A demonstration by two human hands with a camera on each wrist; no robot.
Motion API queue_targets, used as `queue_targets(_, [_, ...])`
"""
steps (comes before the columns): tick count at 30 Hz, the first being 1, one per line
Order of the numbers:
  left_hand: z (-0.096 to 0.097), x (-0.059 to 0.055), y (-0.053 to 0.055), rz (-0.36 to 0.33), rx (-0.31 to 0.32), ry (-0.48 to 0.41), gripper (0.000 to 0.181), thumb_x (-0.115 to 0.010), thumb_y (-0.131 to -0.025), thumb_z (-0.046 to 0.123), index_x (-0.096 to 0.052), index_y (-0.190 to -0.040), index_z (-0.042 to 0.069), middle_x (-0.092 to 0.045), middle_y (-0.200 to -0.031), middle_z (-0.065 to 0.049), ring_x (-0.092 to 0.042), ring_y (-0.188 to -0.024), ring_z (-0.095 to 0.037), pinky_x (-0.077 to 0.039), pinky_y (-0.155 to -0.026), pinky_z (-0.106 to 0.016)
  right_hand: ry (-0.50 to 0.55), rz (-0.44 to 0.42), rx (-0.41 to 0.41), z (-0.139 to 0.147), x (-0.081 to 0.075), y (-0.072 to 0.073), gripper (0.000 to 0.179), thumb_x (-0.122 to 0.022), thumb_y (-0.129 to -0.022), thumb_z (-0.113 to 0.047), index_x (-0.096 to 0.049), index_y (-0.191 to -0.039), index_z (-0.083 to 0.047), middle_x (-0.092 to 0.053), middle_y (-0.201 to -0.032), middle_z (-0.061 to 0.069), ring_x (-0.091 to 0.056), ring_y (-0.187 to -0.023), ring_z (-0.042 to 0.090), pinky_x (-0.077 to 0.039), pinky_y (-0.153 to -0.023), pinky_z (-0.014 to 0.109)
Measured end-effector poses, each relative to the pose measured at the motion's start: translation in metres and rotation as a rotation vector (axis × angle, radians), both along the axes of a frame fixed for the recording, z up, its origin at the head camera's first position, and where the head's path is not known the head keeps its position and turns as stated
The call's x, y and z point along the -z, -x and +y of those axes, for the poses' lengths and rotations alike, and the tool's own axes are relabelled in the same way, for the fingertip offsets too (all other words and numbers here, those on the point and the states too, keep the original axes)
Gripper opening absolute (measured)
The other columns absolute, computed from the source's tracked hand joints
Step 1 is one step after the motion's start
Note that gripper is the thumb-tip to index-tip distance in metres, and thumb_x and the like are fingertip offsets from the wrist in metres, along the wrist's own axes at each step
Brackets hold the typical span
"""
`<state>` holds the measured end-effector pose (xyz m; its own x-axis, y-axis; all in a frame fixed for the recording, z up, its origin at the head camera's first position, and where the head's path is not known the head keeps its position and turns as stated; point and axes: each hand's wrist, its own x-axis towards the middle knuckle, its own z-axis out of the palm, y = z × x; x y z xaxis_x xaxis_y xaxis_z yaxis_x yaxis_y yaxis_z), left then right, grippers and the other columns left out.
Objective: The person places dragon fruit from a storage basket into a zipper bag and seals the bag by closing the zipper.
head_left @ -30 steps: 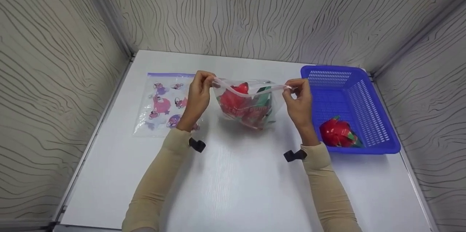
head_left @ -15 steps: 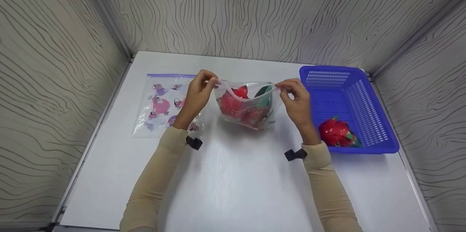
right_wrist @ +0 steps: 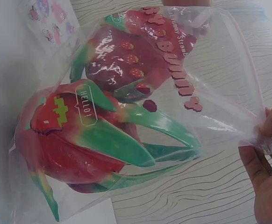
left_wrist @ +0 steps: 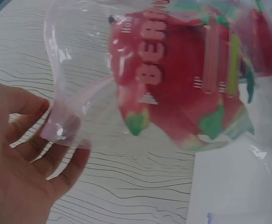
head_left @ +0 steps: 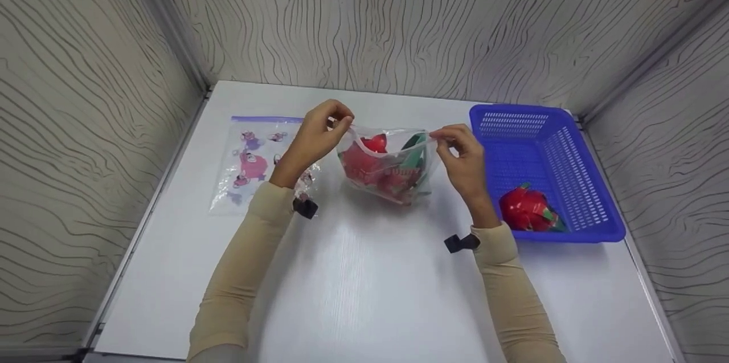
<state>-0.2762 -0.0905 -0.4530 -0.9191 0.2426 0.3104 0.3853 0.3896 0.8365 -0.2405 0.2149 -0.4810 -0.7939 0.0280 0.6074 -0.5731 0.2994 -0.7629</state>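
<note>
A clear zip bag with a pale pink zip strip hangs between both hands, its mouth parted. Inside it are two red dragon fruits with green-tipped scales; the right wrist view shows one dragon fruit with long green leaves and the other dragon fruit behind printed lettering. My left hand pinches the bag's left top corner, thumb in front and a finger behind the film in the left wrist view. At the opposite corner, my right hand pinches the strip between thumb and fingers.
On the white table, a flat printed bag with a purple zip lies at left, partly under the left forearm. A blue basket stands at right, holding another dragon fruit. Wood-patterned panels enclose the back and sides.
My right hand has moved slightly left along the bag's edge, and its mouth has slackened. My left hand has shifted a little right and away from me at its corner.
</note>
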Motion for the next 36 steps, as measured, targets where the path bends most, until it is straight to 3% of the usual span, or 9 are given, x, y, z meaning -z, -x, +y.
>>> queue_targets(9, [0.019,-0.023,0.008,0.030,0.116,0.271,0.013,-0.069,-0.103,0.014,-0.076,-0.109,0.005,-0.074,-0.107,-0.010,-0.069,-0.101,-0.023,-0.059,-0.095,-0.041,0.038,-0.002,-0.066,0.002,0.006,0.005,0.018,-0.062,-0.096,0.017,-0.076,-0.102,0.009,-0.068,-0.104,0.025,-0.065,-0.100,0.009,-0.056,-0.087,0.017])
queue_targets(17, [0.039,-0.034,0.010,0.041,0.130,0.554,0.023,-0.074,-0.099,0.027,-0.081,-0.113,0.009,-0.073,-0.113,-0.009,-0.068,-0.105,-0.027,-0.059,-0.091,-0.044,0.032,0.001,-0.058,0.003,0.007,0.006,0.018,-0.062,-0.096,0.017,-0.076,-0.102,0.008,-0.069,-0.102,0.024,-0.066,-0.098,0.008,-0.056,-0.087,0.017])
queue_targets(27, [0.052,-0.031,0.009,0.013,0.194,0.704,0.033,-0.083,-0.093,0.035,-0.081,-0.117,0.013,-0.073,-0.112,-0.007,-0.062,-0.105,-0.027,-0.054,-0.091,-0.045,0.008,-0.012,-0.057,0.003,0.007,0.006,0.020,-0.062,-0.095,0.016,-0.077,-0.104,0.006,-0.070,-0.103,0.018,-0.066,-0.099,0.008,-0.058,-0.090,0.019])
queue_targets(36, [0.055,-0.028,0.009,0.003,0.184,0.801,0.036,-0.083,-0.093,0.043,-0.081,-0.109,0.011,-0.072,-0.108,-0.007,-0.063,-0.104,-0.028,-0.056,-0.091,-0.046,0.017,0.005,-0.076,0.003,0.008,0.008,0.021,-0.062,-0.095,0.016,-0.077,-0.105,0.007,-0.069,-0.103,0.020,-0.067,-0.097,0.007,-0.058,-0.086,0.018])
